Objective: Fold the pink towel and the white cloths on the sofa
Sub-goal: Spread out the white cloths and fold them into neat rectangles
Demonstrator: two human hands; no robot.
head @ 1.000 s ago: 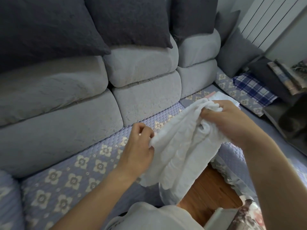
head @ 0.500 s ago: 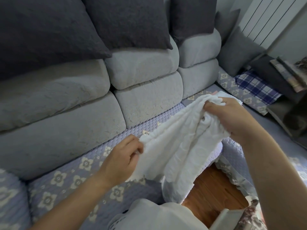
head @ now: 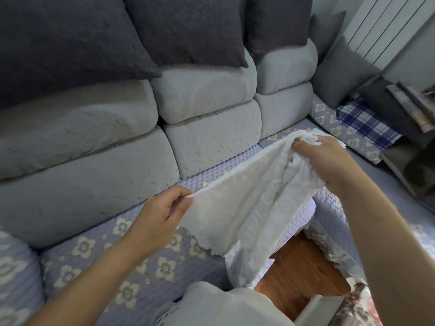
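Left hand pinches one corner of the white cloth between thumb and fingers, above the front edge of the sofa seat. Top hem runs taut, rising rightward. Cloth is held in the air over the seat's front edge; lower part hangs loose toward the floor. Right hand grips the opposite end, fingers curled round a bunched wad. Pink towel not identifiable.

Judgement: step in hand is spreading before the fold. To do well: right hand should work along to the true corner, level both corners, tension hem evenly, then lay flat on seat.
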